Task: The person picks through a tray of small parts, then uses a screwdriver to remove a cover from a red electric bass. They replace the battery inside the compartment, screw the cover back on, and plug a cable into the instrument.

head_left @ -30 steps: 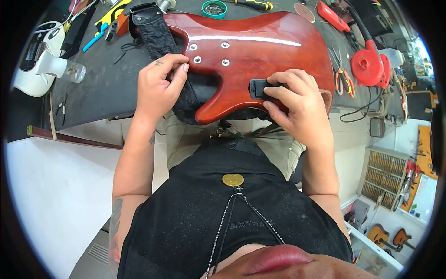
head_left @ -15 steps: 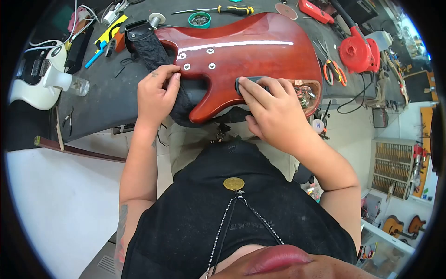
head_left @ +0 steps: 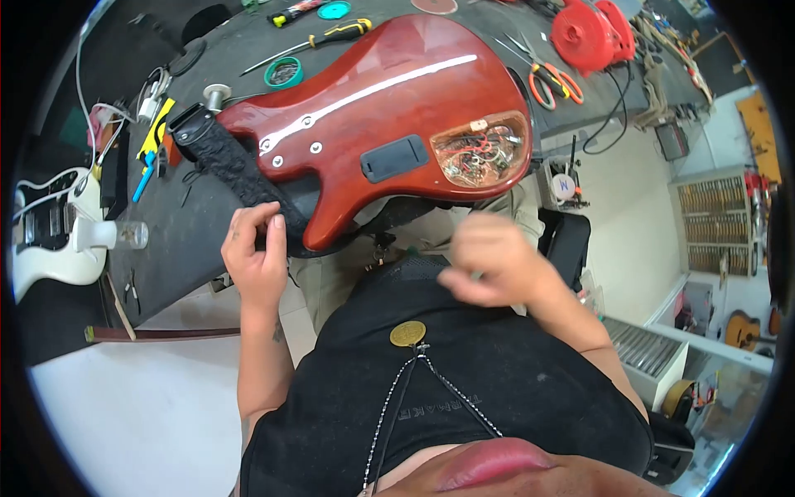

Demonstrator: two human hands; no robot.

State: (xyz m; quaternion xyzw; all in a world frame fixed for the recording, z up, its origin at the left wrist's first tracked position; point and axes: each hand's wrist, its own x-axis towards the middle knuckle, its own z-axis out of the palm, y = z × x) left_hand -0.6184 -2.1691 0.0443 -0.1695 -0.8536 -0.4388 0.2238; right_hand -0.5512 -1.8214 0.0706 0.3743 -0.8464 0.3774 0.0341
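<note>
A glossy red-brown electric guitar body [head_left: 364, 91] lies face down on the dark workbench. Its control cavity [head_left: 484, 153] is uncovered, with tangled wires inside. Beside that, a black battery box cover [head_left: 395, 158] sits in the body. My left hand [head_left: 258, 253] is by the body's lower horn, close to the black strap [head_left: 236, 161], fingers loosely bent and thumb apart from them. My right hand [head_left: 495, 261], blurred, is in front of the body's near edge and away from it. Its fingers are curled in; what they may hold I cannot tell.
A screwdriver [head_left: 331, 35], a green tub [head_left: 284, 73] of small parts and a solder spool [head_left: 217, 95] lie beyond the guitar. Orange-handled scissors [head_left: 551, 79] and a red blower [head_left: 588, 37] are at the right. A white guitar [head_left: 62, 240] and a clear bottle [head_left: 128, 235] stand left.
My right hand has left the battery box area and moved back toward my body, uncovering the black cover. My left hand has come off the body's edge. The view has shifted and turned.
</note>
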